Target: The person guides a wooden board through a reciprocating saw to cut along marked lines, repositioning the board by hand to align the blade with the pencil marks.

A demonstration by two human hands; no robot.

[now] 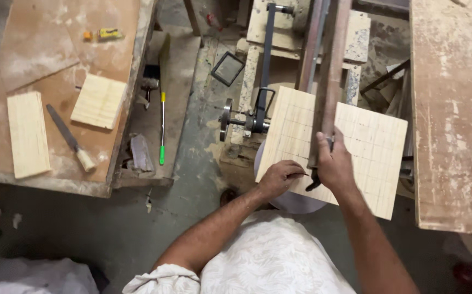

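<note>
Counter (40, 158), left of frame: two small boards and a file lie apart, unused. Panel (356, 147), centre right: pencilled grid already covers most of it; near edge apparently left to mark. Straightedge (328, 81) lies across the panel. Right hand (334, 163), grip closed on the straightedge's near end. Left hand (279, 177), fingers pinching a pencil (300, 174) against the panel.

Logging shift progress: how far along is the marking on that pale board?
Done: the pale wooden board already carries a pencilled grid over most of its face. In hand: the right hand presses a long straightedge onto the board, and the left hand holds a thin marker at the near edge beside it. Left: two smaller pale boards on the workbench look unmarked.
</note>
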